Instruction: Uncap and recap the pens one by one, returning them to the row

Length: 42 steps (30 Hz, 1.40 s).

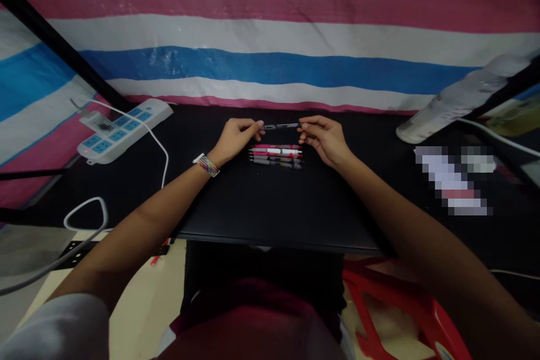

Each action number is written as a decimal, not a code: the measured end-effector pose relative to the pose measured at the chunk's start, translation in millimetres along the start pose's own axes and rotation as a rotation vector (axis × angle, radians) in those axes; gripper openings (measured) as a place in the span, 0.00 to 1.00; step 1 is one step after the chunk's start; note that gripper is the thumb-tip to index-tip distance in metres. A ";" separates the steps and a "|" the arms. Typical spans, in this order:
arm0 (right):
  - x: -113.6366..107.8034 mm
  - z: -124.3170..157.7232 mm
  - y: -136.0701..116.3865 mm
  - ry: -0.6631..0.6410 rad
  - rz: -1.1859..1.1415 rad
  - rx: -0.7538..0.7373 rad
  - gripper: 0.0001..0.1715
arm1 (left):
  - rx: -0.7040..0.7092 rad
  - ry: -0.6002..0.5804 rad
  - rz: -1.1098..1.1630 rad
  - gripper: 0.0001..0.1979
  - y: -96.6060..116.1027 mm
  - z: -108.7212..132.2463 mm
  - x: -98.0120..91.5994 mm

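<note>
Both of my hands hold one dark pen (282, 125) level above the black table (270, 208). My left hand (236, 138) pinches its left end and wears a beaded band at the wrist. My right hand (323, 138) pinches the right end. Just below the held pen, several pens (276, 156) lie side by side in a neat row on the table, pink, white and dark ones.
A white and blue power strip (122, 129) with a white cable (158, 146) lies at the left. A white bottle (459, 98) lies tipped at the right, with a blurred patch below it. A striped tarp (270, 39) hangs behind. A red stool (400, 304) stands under the table.
</note>
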State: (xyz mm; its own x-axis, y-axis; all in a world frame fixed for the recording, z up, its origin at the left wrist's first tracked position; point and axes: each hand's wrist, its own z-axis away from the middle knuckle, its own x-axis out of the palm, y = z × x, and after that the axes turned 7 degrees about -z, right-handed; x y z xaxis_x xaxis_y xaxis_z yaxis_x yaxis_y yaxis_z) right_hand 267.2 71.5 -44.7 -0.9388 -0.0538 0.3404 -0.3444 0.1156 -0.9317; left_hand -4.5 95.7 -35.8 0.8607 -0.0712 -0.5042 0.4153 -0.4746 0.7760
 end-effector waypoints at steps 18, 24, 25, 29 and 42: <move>10.3 8.7 -17.8 -0.127 -0.266 0.237 0.20 | 0.033 0.099 0.134 0.10 8.0 -0.2 -2.2; 11.3 9.4 -15.7 -0.121 -0.412 0.259 0.16 | 0.041 0.103 0.179 0.11 10.0 1.1 -0.5; 10.7 8.8 -14.2 -0.111 -0.420 0.264 0.15 | 0.038 0.099 0.189 0.10 10.0 1.3 0.1; 10.3 9.5 -12.2 -0.095 -0.436 0.256 0.16 | 0.038 0.111 0.233 0.09 9.2 1.4 2.4; 11.4 10.5 -15.9 -0.047 -0.148 0.150 0.19 | 0.040 0.060 0.178 0.09 10.8 4.1 3.8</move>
State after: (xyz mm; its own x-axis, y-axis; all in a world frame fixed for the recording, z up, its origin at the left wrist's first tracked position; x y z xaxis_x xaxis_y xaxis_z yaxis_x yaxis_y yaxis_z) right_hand 262.0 58.6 -27.3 -0.8752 -0.1058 0.4720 -0.4698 -0.0462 -0.8816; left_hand 2.0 86.6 -30.9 0.9359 -0.1051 -0.3362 0.2444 -0.4936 0.8347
